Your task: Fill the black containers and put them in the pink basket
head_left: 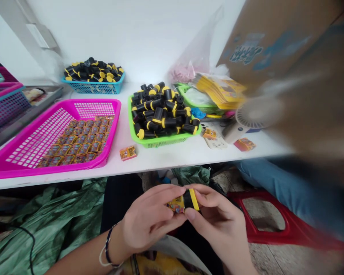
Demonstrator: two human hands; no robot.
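Below the table edge, my left hand [149, 218] pinches a small yellow printed packet [174, 205] against the end of a black cylinder with a yellow band [191, 200]. My right hand [218, 225] grips the banded end of that cylinder between fingers and thumb. The packet seems partly inserted into the cylinder, though my fingers hide the join. More black-and-yellow cylinders lie heaped in a green plastic basket [157, 142] and a blue basket [93, 88]. A pink basket [60, 110] holds rows of similar packets [77, 141], and a loose packet [128, 152] lies on the white table [160, 160].
A blurred cardboard sheet [275, 46] and a small white fan [255, 114] stand at the right of the table. Below are a red stool [263, 233], a green tarp [51, 217] and a person's blue-clad leg [281, 179].
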